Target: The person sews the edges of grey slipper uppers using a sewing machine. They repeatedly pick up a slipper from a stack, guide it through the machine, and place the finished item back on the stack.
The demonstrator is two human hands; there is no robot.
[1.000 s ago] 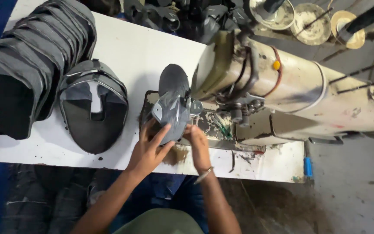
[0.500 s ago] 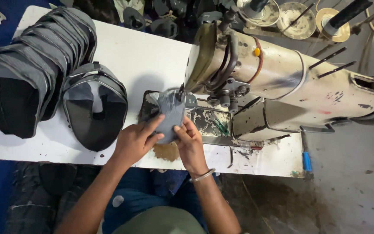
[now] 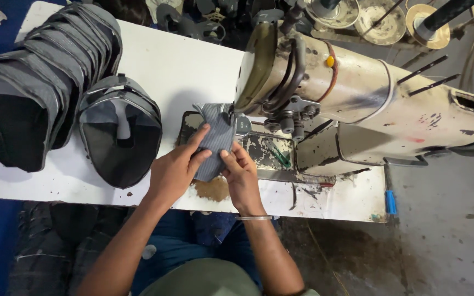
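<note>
Striped grey fabric piece (image 3: 215, 141) runs lengthwise toward the sewing machine (image 3: 357, 104) at upper right; left hand (image 3: 175, 171) and right hand (image 3: 241, 174) both pinch it.

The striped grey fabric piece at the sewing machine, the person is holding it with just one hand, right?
Not quite. The head view shows both hands on the striped grey fabric piece: the left hand and the right hand each have a grip on it at the cream sewing machine.
</note>
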